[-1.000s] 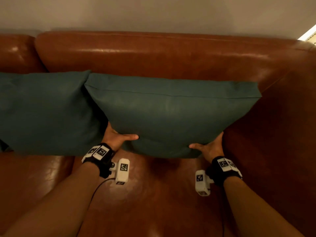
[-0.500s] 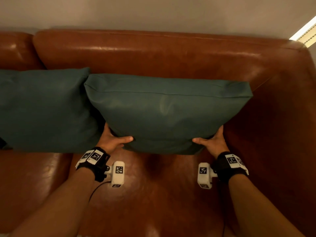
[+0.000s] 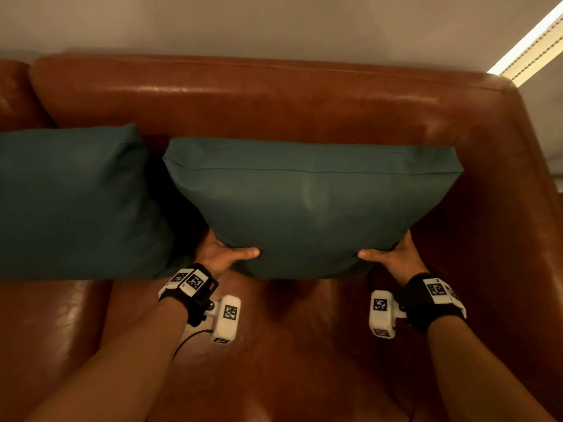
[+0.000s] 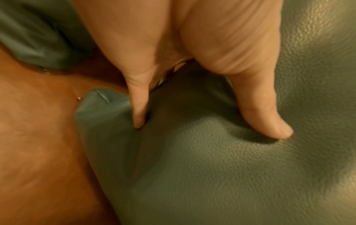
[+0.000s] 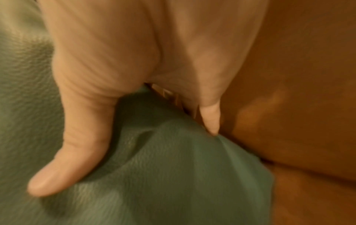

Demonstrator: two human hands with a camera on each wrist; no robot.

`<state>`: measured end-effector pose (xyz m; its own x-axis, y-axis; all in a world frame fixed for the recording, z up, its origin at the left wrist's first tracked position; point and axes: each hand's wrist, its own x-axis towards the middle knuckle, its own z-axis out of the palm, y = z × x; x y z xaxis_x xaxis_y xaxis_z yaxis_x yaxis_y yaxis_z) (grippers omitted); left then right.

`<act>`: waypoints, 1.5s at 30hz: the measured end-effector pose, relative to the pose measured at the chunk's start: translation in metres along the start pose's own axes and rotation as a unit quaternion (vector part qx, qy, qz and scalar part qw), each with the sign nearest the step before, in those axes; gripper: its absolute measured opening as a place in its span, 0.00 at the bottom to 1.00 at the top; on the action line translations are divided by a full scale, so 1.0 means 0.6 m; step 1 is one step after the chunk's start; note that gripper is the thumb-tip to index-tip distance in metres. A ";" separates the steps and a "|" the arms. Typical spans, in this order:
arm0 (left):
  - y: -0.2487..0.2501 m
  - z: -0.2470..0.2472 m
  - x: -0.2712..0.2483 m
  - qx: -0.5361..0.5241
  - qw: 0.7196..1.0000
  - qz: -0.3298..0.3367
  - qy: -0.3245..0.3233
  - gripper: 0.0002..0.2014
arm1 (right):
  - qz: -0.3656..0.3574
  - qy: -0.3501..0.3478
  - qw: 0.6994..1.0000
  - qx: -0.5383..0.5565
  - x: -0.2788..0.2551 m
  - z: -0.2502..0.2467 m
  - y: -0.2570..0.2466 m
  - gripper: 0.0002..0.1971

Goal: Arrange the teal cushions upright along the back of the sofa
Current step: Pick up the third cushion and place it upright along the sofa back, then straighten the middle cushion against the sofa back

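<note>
A teal cushion (image 3: 310, 205) stands upright against the brown leather sofa back (image 3: 259, 102), held at both lower corners. My left hand (image 3: 227, 254) grips its lower left corner, thumb on the front face and fingers behind. My right hand (image 3: 393, 254) grips the lower right corner the same way. The left wrist view shows the thumb pressed into the cushion (image 4: 231, 167); in the right wrist view the thumb dents the cushion (image 5: 154, 175) too. A second teal cushion (image 3: 70, 202) leans upright against the sofa back to the left, a narrow dark gap between the two.
The sofa seat (image 3: 289, 345) spreads below the cushions. The right armrest (image 3: 518, 223) rises close beside the held cushion. A pale wall (image 3: 274, 22) lies behind the sofa, with a lit strip (image 3: 530, 41) at the top right.
The held cushion has shifted right and back toward the sofa back, opening a gap from the left cushion. Both hands keep their grip on its lower corners.
</note>
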<state>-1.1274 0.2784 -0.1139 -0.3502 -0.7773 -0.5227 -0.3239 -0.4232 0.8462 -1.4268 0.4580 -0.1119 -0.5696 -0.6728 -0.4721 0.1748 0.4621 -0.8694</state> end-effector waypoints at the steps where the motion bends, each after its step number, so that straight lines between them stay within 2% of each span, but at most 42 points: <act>1: 0.001 0.004 0.002 0.006 1.000 -0.003 -0.001 0.57 | -0.001 0.002 1.000 -0.003 -0.001 -0.005 0.001 0.68; 10: 0.008 -0.006 -0.009 -0.014 0.999 -0.042 0.016 0.62 | -0.020 0.009 1.000 0.006 -0.002 0.008 0.005 0.62; 13: 0.012 -0.006 -0.014 0.004 0.998 -0.053 0.021 0.59 | -0.006 0.014 1.000 0.007 -0.005 0.010 0.005 0.63; 16: 0.015 -0.011 -0.017 0.017 0.998 -0.057 0.023 0.64 | 0.011 0.016 1.000 0.014 -0.010 0.013 0.002 0.71; 19: 0.013 -0.018 -0.020 0.027 0.998 -0.059 0.019 0.68 | 0.039 0.027 0.999 0.025 -0.019 0.015 0.005 0.73; 22: 0.022 -0.025 -0.031 0.035 0.998 -0.057 0.009 0.61 | 0.081 0.036 0.996 0.035 -0.036 0.015 0.015 0.71; 25: 0.017 -0.051 -0.039 0.009 0.999 -0.047 -0.015 0.57 | 0.153 0.040 0.987 0.023 -0.068 0.028 0.020 0.62; 27: 0.011 -0.083 -0.048 0.008 0.996 -0.079 -0.026 0.55 | 0.199 0.045 0.979 0.016 -0.091 0.047 0.036 0.56; 29: -0.002 -0.129 -0.058 0.007 0.992 -0.121 -0.019 0.50 | 0.232 0.033 0.972 -0.005 -0.124 0.085 0.048 0.52; 32: -0.034 -0.221 -0.076 -0.005 0.989 -0.150 0.012 0.41 | 0.275 -0.005 0.959 -0.060 -0.164 0.159 0.065 0.58; 34: -0.051 -0.292 -0.093 -0.014 0.986 -0.162 0.031 0.35 | 0.290 -0.028 0.953 -0.088 -0.187 0.220 0.069 0.54; 37: -0.069 -0.405 -0.108 -0.034 0.982 -0.174 0.061 0.27 | 0.308 -0.081 0.937 -0.147 -0.205 0.324 0.067 0.54; 39: -0.072 -0.475 -0.113 -0.050 0.980 -0.171 0.090 0.24 | 0.289 -0.123 0.935 -0.164 -0.221 0.410 0.036 0.47; 42: -0.078 -0.577 -0.104 -0.036 0.970 -0.126 0.206 0.23 | 0.237 -0.140 0.947 -0.164 -0.224 0.543 -0.008 0.37; 43: -0.079 -0.613 -0.096 -0.027 0.963 -0.102 0.247 0.24 | 0.220 -0.139 0.953 -0.154 -0.221 0.588 -0.021 0.38; 45: -0.072 -0.670 -0.079 0.001 0.958 -0.079 0.276 0.30 | 0.181 -0.126 0.967 -0.124 -0.214 0.660 -0.041 0.44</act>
<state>-0.7437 0.1465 -0.0842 0.2224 -0.8312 -0.5095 -0.3371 -0.5560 0.7598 -1.0399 0.3041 -0.0880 -0.2887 -0.5455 -0.7868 0.1102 0.7974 -0.5933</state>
